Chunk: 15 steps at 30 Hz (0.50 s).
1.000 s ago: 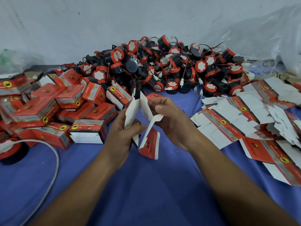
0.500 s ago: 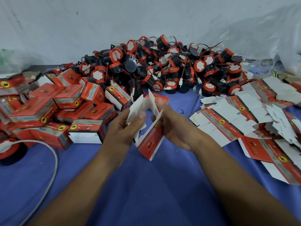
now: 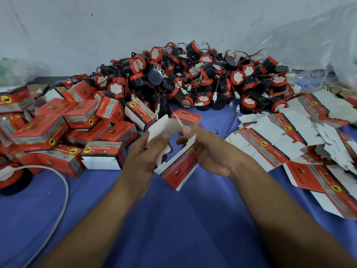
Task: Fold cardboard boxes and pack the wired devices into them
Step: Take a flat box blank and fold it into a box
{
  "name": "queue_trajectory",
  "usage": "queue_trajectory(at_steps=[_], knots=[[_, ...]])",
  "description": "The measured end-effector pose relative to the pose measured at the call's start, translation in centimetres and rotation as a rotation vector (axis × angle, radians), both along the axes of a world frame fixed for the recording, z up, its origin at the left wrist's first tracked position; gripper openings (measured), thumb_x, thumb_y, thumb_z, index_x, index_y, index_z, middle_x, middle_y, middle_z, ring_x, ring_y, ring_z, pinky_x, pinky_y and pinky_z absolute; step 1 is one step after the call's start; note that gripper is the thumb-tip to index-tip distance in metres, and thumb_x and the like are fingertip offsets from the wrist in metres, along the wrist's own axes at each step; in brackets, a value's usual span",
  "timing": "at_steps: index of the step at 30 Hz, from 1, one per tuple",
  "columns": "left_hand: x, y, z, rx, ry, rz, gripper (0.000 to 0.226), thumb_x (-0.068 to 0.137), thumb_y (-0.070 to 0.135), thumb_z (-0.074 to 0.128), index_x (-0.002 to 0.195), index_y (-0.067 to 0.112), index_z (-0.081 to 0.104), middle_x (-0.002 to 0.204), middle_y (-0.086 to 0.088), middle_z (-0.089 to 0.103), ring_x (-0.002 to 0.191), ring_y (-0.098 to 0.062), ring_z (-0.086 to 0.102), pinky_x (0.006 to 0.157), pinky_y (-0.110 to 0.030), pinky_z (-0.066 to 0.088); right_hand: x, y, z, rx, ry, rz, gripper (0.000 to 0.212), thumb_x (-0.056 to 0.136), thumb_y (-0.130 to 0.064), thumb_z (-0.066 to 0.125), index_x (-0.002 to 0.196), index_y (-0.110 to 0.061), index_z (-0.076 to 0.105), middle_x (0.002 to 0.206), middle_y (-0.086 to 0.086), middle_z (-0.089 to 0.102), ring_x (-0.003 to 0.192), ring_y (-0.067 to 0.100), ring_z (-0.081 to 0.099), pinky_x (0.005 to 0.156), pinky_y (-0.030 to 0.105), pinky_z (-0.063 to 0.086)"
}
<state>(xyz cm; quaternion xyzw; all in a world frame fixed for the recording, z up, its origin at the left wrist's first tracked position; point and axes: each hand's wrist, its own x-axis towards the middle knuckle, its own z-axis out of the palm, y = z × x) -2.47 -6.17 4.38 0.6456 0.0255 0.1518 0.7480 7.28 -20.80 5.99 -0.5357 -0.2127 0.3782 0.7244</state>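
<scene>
Underneath everything, a blue-covered table (image 3: pixel 173 233). Heaped along its far edge, a mound of wired devices (image 3: pixel 193 78) — round black bodies with red rims, white caps, thin red leads and small white plugs. Piled toward the left edge, folded boxes (image 3: pixel 58 130), red with grey bands and yellow badges. Spread flat toward the right edge, unfolded box blanks (image 3: pixel 286 144), white insides mixed with red printed faces. Near the left edge, a grey cable (image 3: pixel 65 192) curving toward the near edge.

Above the middle of the table, raised off the cloth between both hands, a half-folded cardboard box (image 3: pixel 179 167) — red printed panel with a grey band tilted toward the camera, white inner flaps standing open on top, not yet squared. Gripped on the white flap by the left hand (image 3: pixel 143 157), thumb pressed on the front, fingers curled behind. Pinched at the upper edge of the red panel by the right hand (image 3: pixel 212 153), thumb on top, fingers curled beneath.
</scene>
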Motion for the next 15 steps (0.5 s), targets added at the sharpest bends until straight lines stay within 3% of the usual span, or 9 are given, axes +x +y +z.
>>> queue_trajectory(at_steps=[2,4,6,8,9,11,13,15], knots=[[-0.1,0.0,0.0,0.038,0.005,0.015,0.047,0.092,0.050,0.052,0.116,0.012,0.065,0.102,-0.033,0.056,0.091,-0.053,0.052,0.088,-0.064,0.049,0.1,0.2,-0.1,-0.020,-0.025,-0.036,0.046,0.069,-0.038,0.077,0.096,-0.010,0.053,0.073,0.001,0.057,0.058,0.006,0.060,0.058,0.021,0.053],[-0.1,0.0,-0.3,0.035,-0.014,0.032,0.055,0.093,0.055,0.046,0.127,0.014,0.060,0.118,-0.033,0.057,0.107,-0.052,0.056,0.098,-0.071,0.041,0.1,0.6,0.0,0.001,-0.049,-0.091,0.040,0.076,-0.038,0.074,0.094,-0.009,0.053,0.068,-0.002,0.062,0.062,0.009,0.064,0.072,0.031,0.058],[0.0,0.1,-0.4,-0.030,-0.058,0.043,0.060,0.092,0.061,0.046,0.137,0.023,0.054,0.129,-0.013,0.063,0.120,-0.032,0.060,0.097,-0.058,0.050,0.0,1.0,0.0,-0.005,-0.067,-0.193,0.060,0.079,-0.045,0.078,0.094,0.009,0.056,0.079,0.012,0.068,0.078,0.018,0.068,0.091,0.041,0.056],[0.0,0.3,-0.5,-0.045,-0.132,0.039,0.070,0.085,0.072,0.054,0.142,0.031,0.048,0.134,-0.001,0.061,0.126,-0.021,0.058,0.093,-0.040,0.054,-0.5,1.1,0.3,-0.023,-0.085,-0.293,0.096,0.074,-0.053,0.073,0.120,0.025,0.043,0.105,0.034,0.060,0.090,0.024,0.065,0.094,0.040,0.053],[0.0,0.4,-0.5,-0.006,-0.166,0.027,0.071,0.082,0.074,0.055,0.141,0.036,0.048,0.134,0.003,0.061,0.126,-0.019,0.058,0.092,-0.036,0.054,-0.6,1.1,0.4,-0.023,-0.082,-0.328,0.097,0.074,-0.054,0.070,0.127,0.022,0.040,0.106,0.035,0.056,0.091,0.025,0.062,0.092,0.038,0.051],[0.1,0.4,-0.6,0.084,-0.189,0.018,0.069,0.082,0.076,0.055,0.141,0.041,0.047,0.135,0.007,0.059,0.128,-0.017,0.056,0.093,-0.037,0.053,-0.4,1.2,0.2,-0.013,-0.054,-0.354,0.069,0.087,-0.048,0.066,0.128,0.006,0.054,0.097,0.018,0.055,0.089,0.025,0.056,0.086,0.036,0.047],[0.2,0.5,-0.9,0.138,-0.191,0.022,0.072,0.080,0.078,0.055,0.142,0.043,0.043,0.139,0.008,0.055,0.130,-0.020,0.054,0.098,-0.047,0.051,-0.1,0.9,-0.1,-0.012,-0.054,-0.337,0.034,0.094,-0.039,0.061,0.118,-0.016,0.064,0.093,0.007,0.063,0.084,0.018,0.059,0.084,0.034,0.047],[0.3,0.7,-1.1,0.148,-0.178,0.013,0.075,0.080,0.078,0.058,0.143,0.042,0.041,0.144,0.005,0.052,0.134,-0.023,0.050,0.104,-0.054,0.045,0.0,0.7,-0.1,0.036,-0.027,-0.299,0.028,0.093,-0.044,0.059,0.113,-0.025,0.067,0.094,-0.004,0.069,0.082,0.011,0.063,0.078,0.028,0.052]])
